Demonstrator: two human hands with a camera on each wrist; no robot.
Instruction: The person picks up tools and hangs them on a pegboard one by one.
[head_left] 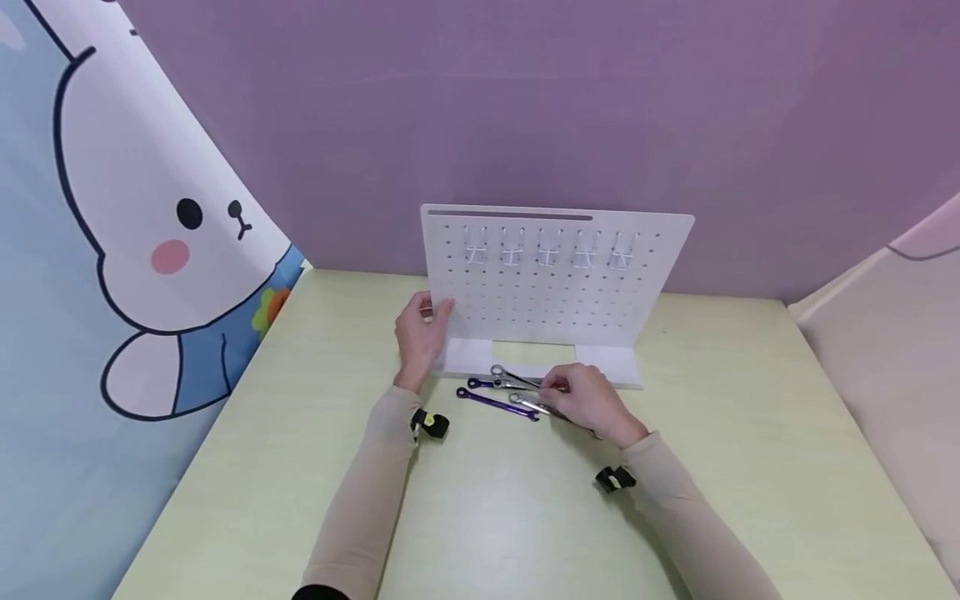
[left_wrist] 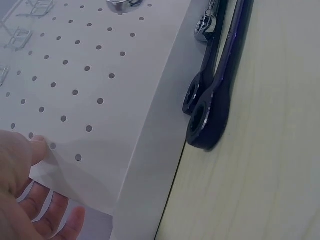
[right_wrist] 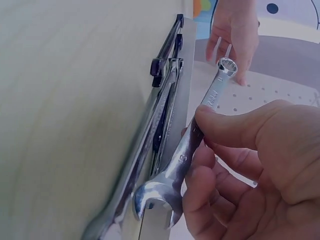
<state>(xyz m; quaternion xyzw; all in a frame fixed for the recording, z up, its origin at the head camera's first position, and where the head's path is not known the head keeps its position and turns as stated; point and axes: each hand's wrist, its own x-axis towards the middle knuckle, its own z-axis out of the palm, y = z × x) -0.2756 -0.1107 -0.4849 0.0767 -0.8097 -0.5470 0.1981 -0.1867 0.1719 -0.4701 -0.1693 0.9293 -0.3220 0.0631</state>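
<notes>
A white pegboard [head_left: 540, 287] stands upright on the table, with several clear hooks [head_left: 547, 250] across its upper part. My left hand [head_left: 422, 333] holds its left edge, thumb on the front face and fingers behind, as the left wrist view shows. My right hand [head_left: 587, 400] pinches a silver combination wrench [right_wrist: 175, 160] between thumb and fingers, its ring end pointing toward the board. Below that hand lie several more wrenches by the board's base: a purple wrench [head_left: 497, 404] in front, a silver wrench [head_left: 525, 404] beside it, others overlapping behind.
The board's white base [head_left: 611, 367] has a rectangular cutout in the middle. Behind the pale wooden table [head_left: 480, 517] rises a purple backdrop [head_left: 525, 108]. A cartoon-printed cloth [head_left: 150, 250] hangs at the left, and a pale cloth [head_left: 892, 358] at the right.
</notes>
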